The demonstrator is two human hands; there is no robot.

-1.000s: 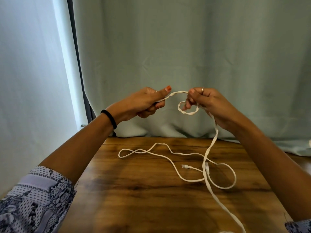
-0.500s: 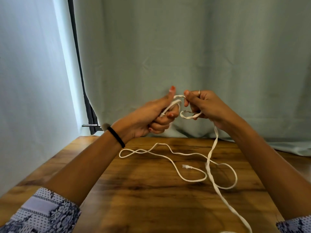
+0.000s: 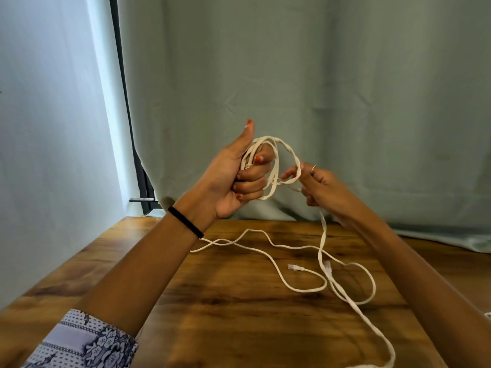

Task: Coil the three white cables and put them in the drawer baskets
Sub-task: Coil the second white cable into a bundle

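Flat white cable: coil looping upright round left hand fingers, thumb up; right hand pinching strand beside them; tail hanging down onto wooden tabletop.

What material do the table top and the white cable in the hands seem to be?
Table: looks like wood or a wood-look laminate, brown with dark grain streaks and a dull sheen; which one I cannot tell. White cable: seems a flat, flexible plastic-jacketed lead, matte, bending softly into loops round the left hand.
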